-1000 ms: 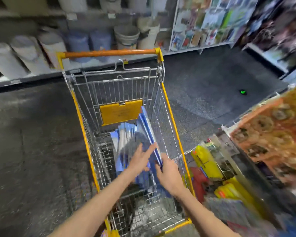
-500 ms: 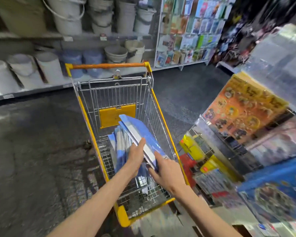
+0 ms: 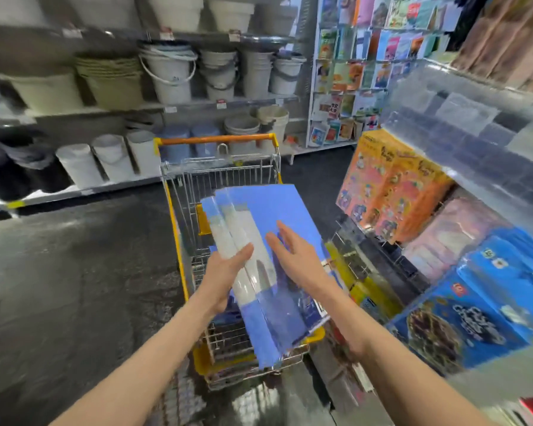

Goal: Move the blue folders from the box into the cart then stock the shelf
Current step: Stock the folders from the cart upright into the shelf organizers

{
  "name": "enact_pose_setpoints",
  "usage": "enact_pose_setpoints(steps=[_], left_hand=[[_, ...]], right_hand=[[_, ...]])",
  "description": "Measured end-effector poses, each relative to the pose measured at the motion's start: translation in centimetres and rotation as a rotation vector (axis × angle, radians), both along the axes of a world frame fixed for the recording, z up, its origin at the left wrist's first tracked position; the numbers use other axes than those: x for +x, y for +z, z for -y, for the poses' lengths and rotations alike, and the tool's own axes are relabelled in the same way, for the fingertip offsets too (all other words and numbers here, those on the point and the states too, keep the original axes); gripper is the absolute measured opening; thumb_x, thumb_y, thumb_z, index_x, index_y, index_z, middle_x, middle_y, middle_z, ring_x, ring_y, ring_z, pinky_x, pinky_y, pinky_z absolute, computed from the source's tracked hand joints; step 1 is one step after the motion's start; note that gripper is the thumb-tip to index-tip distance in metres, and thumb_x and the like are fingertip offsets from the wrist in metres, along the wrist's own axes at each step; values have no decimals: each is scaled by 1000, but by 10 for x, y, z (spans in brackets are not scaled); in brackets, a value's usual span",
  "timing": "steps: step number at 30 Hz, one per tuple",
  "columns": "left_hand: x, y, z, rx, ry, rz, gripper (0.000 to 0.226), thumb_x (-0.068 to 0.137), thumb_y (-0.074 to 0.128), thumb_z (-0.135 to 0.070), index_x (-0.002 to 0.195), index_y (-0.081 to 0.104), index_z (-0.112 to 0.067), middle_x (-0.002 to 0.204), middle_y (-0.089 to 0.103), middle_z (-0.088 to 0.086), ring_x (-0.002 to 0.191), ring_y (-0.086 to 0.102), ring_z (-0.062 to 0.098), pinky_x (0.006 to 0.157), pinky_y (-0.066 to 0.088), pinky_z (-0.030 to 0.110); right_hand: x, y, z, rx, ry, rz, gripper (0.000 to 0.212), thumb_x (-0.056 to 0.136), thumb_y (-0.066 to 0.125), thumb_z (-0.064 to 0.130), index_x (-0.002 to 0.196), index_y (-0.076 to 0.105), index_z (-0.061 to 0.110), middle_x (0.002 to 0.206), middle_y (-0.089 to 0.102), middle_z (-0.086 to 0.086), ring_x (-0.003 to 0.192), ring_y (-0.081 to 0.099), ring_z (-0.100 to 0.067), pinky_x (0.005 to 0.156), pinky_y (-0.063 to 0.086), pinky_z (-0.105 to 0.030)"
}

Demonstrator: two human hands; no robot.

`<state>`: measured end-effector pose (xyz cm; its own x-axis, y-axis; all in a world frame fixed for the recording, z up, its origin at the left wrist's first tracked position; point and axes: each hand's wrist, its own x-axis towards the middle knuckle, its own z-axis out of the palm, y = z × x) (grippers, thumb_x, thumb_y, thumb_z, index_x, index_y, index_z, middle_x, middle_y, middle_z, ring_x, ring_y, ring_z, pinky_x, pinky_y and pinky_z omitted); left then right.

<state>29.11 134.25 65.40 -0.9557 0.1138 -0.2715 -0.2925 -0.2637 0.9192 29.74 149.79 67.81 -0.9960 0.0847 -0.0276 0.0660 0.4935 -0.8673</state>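
Stack of blue folders (image 3: 268, 216), head view: I hold it above the basket of the wire cart (image 3: 179, 241), spines toward my left, far end tilted up and away.

Judgement: it sits out over the basket so the bundle can swing right to the shelf (image 3: 462, 176), where orange boxes (image 3: 391, 192) and blue boxes (image 3: 486, 302) already stand.

Left hand (image 3: 225, 272) grips the spine edge. The thumb curls over the top; the fingers are underneath, hidden, and presumably carry the weight.

Right hand (image 3: 296, 253) is spread flat with straight fingers, on or just over the top cover; contact is not certain. It holds nothing. I read it as steadying the glossy covers so the stack does not fan out.
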Motion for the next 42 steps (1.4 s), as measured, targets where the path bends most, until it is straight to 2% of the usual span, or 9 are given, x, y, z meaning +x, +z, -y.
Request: enact_pose_setpoints(steps=[3, 7, 11, 19, 25, 29, 33, 37, 42], left_hand=[[25, 12, 0, -72, 10, -20, 35, 89, 75, -23, 122, 69, -11, 108, 77, 5, 103, 73, 26, 94, 56, 45], [49, 27, 6, -151, -18, -56, 53, 72, 84, -37, 118, 71, -12, 106, 78, 5, 103, 73, 27, 97, 55, 48], [65, 38, 17, -171, -85, -90, 59, 68, 88, -39, 118, 70, -13, 110, 77, 7, 106, 72, 28, 97, 55, 47], [75, 58, 21, -215, -103, -147, 33, 87, 77, -23, 118, 69, -14, 110, 77, 6, 104, 73, 24, 95, 57, 42], [76, 79, 10, -373, -187, -284, 16, 94, 69, -13, 110, 69, -13, 95, 78, -3, 92, 72, 4, 75, 54, 19], [69, 100, 14, -385, -394, -428, 52, 88, 75, -8, 136, 57, -22, 120, 72, -12, 115, 64, 0, 95, 51, 20], [40, 121, 29, -420, -534, -482, 69, 93, 73, -24, 152, 40, -36, 138, 61, -16, 127, 54, -6, 100, 49, 19], [-1, 142, 48, -464, -283, -618, 38, 92, 73, -33, 129, 68, -27, 120, 72, -12, 99, 66, -9, 84, 55, 18], [-46, 161, 78, -440, 108, -619, 82, 63, 85, -67, 132, 54, -36, 131, 63, -13, 118, 59, 5, 99, 51, 33]], right_hand=[[10, 20, 5, -99, -15, -64, 71, 93, 61, 50, 153, 36, 21, 152, 44, 6, 140, 41, -10, 103, 30, -18], [29, 28, 14, -156, -4, -95, 82, 85, 69, 56, 154, 34, 27, 151, 46, 8, 136, 45, -13, 112, 37, -35], [44, 35, 22, -220, -35, -134, 91, 78, 78, 55, 153, 36, 25, 114, 56, 14, 112, 52, -12, 102, 43, -35], [55, 59, 26, -233, -4, -168, 90, 80, 78, 48, 154, 34, 20, 139, 57, 4, 124, 51, -11, 104, 46, -34], [59, 87, 51, -258, 77, -24, 136, 47, 72, 88, 156, 21, 24, 153, 42, 3, 142, 38, -17, 110, 42, -45], [50, 106, 49, -153, -69, -261, 35, 91, 66, 47, 88, 52, 15, 76, 57, 3, 66, 53, 5, 63, 42, -17], [36, 130, 46, -144, -230, -446, 39, 101, 52, 39, 79, 44, 8, 69, 53, -6, 61, 47, -14, 60, 35, -32], [23, 168, 38, -174, -314, -479, 44, 100, 54, 39, 74, 46, 5, 60, 41, -1, 56, 37, -15, 57, 30, -33], [35, 218, 22, -483, -242, -377, 32, 99, 57, 38, 100, 71, 9, 84, 75, -4, 75, 72, -21, 62, 58, -34]])
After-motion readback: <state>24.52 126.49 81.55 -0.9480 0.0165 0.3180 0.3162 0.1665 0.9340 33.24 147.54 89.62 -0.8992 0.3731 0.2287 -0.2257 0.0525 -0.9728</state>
